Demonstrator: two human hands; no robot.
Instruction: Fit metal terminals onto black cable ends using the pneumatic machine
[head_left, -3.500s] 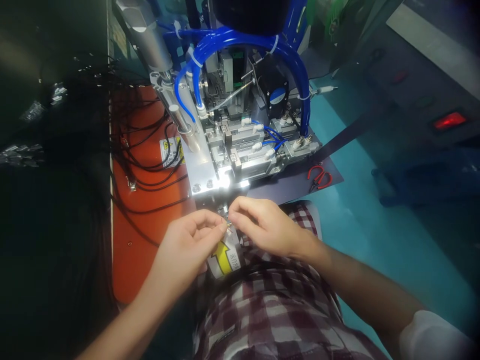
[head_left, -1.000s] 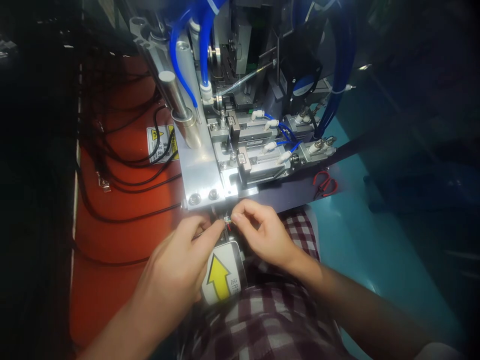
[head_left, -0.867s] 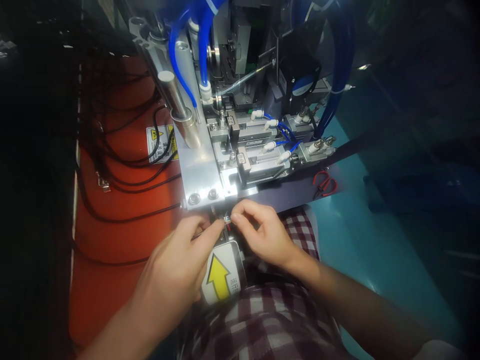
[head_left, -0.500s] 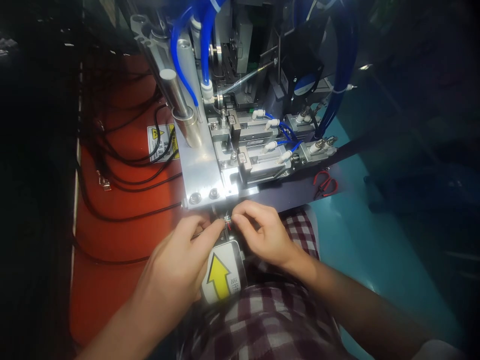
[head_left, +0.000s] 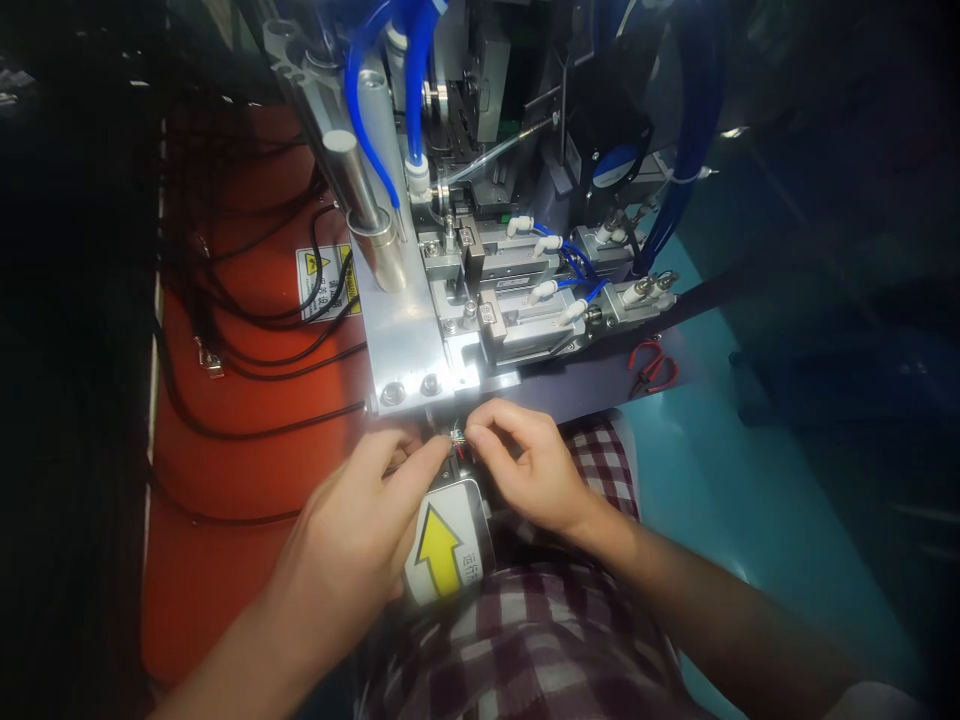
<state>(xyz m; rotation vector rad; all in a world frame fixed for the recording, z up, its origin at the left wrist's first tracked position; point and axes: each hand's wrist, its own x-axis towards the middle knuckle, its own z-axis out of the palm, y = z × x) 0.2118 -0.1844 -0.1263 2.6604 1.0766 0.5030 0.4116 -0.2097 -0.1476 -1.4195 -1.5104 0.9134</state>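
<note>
- Small bunch of thin red and pale wires, between the two hands, near the flat silver metal plate.
- It looks light, bendy and easy to break. Best pinch it softly near the left fingertips, not by the loose ends.
- The bare left hand pinches it.
- The bare right hand is close by; I can't tell if it holds any wire.

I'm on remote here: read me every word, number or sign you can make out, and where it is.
"运行", on the white plate; characters after it unclear.
Yellow arrow, same plate: a sign, no words.
Yellow triangle, on the label on the orange board; label's words too blurred.
Blue disc and clamp block: markings too small.
</note>
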